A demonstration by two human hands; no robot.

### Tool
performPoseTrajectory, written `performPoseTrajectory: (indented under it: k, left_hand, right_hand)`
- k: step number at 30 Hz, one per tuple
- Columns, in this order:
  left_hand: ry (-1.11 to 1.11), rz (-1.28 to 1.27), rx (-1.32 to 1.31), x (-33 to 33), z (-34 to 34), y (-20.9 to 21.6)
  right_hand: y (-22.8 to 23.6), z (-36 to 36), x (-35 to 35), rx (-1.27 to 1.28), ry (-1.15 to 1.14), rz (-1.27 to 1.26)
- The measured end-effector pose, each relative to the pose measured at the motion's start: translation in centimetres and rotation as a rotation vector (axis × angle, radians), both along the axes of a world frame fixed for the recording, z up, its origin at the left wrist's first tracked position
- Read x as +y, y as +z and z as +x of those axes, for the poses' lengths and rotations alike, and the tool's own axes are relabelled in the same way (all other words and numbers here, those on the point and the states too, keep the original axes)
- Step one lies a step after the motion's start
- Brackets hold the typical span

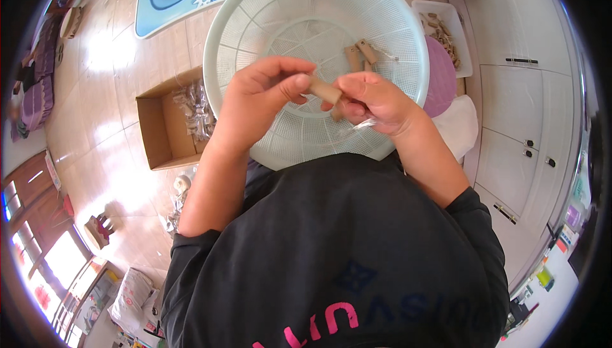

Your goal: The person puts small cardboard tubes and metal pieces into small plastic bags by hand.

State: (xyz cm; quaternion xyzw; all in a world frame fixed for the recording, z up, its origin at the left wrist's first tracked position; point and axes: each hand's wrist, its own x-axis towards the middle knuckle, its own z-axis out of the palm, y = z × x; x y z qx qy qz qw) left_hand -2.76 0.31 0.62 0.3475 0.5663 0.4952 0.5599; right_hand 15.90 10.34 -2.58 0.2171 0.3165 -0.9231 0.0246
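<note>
A small brown cardboard-like tube is held between my two hands over a large pale green mesh basket. My left hand pinches the tube's upper left end between thumb and fingers. My right hand is closed round its lower right end. Below the right fingers, another brown piece shows in part. A shiny clear strip sticks out under the right palm; I cannot make out what it belongs to. Several similar brown tubes lie inside the basket, beyond my right hand, one with a thin string.
Left of the basket stands an open cardboard box with clear plastic packets. A white tray of small brown pieces is at the far right, near a purple round thing. White cabinets line the right side; a blue patterned mat lies beyond.
</note>
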Motion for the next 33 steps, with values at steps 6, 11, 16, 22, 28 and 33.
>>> performPoseTrajectory:
  k: [6,11,16,22,28,33]
  left_hand:
    - [0.234,-0.007,-0.074,0.5,0.4,-0.2]
    - [0.266,-0.005,-0.075,0.5,0.8,-0.5]
    - [0.256,-0.017,-0.153,0.2,2.2,-1.1]
    - [0.3,-0.06,-0.184,-0.1,3.1,-0.2]
    - [0.435,0.05,-0.225,-0.1,2.7,-0.6]
    - [0.418,0.098,-0.216,-0.2,2.5,-0.4]
  right_hand:
    - [0.7,1.8,-0.1,-0.165,-0.22,0.3]
    - [1.1,2.3,0.2,-0.185,-0.244,0.393]
    - [1.2,1.4,-1.0,-0.148,-0.349,0.511]
    - [1.6,0.9,-1.8,-0.081,-0.472,0.621]
    - [1.4,0.8,-2.0,-0.116,-0.474,0.656]
    - [1.2,1.0,-2.0,-0.16,-0.503,0.636]
